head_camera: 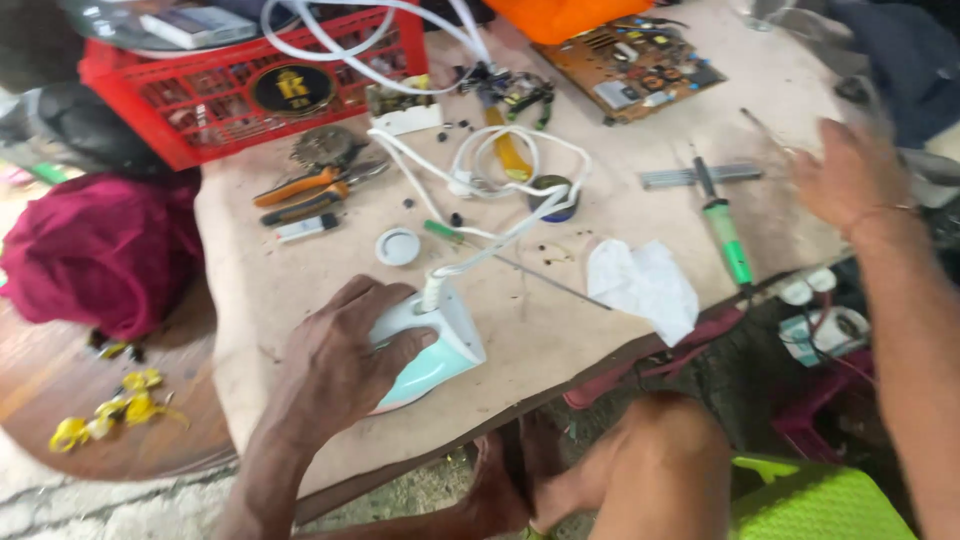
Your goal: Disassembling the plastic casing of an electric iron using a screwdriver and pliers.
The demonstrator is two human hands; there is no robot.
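Observation:
My left hand point(335, 360) grips a white and mint-green clothes iron point(440, 345) lying near the table's front edge. Its white cord point(500, 160) loops back across the table toward the red crate. My right hand point(845, 175) hovers blurred over the table's right side, fingers apart and empty. A green-handled soldering iron point(728, 235) lies just left of that hand, beside a crumpled white tissue point(645, 285).
A red plastic crate point(240, 90) stands at the back left. Orange-handled pliers point(300, 190), a white round cap point(398, 246), a dark tape roll point(553, 197) and a brown circuit board point(640, 65) lie on the table point(560, 330). A maroon cloth point(100, 250) sits left.

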